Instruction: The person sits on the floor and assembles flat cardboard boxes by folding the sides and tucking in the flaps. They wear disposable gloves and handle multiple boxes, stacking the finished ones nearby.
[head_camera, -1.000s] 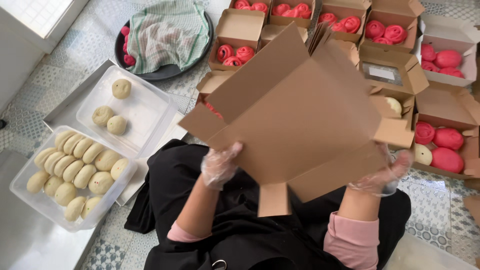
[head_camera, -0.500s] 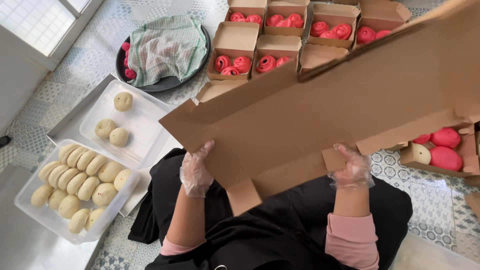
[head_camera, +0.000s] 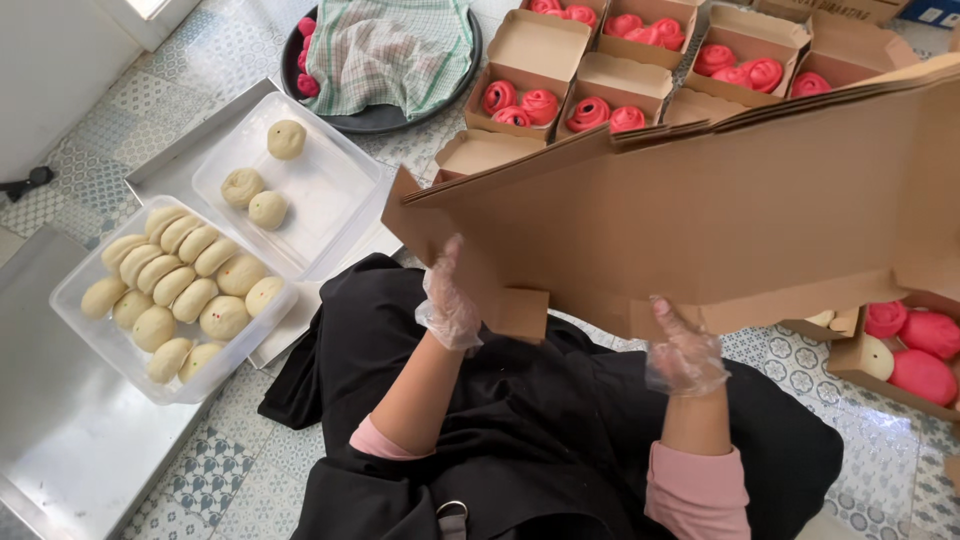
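A: Above the person's lap, what do the hands hold?

B: A stack of flat cardboard sheets, unfolded boxes, tilted up and spread wide across the middle of the view. Both hands wear thin clear gloves. The left hand grasps the stack near its lower left corner, fingers against the face beside a small flap. The right hand grips the lower edge further along, fingers up on the cardboard.

A: And what lies on the tiled floor?

B: Toward the left edge, a clear plastic tub packed with pale dough balls, touching one another in rows. Just beside it, a clear lid on a metal tray carries three more pale balls, apart from each other.

A: Farther up?

B: Near the top edge, a dark round pan under a checked green cloth, with a few red pieces showing at its left rim. To its right, open cardboard boxes stand side by side, several holding red rose-shaped buns. At the right edge, below the stack, another open box holds red buns and a pale one.
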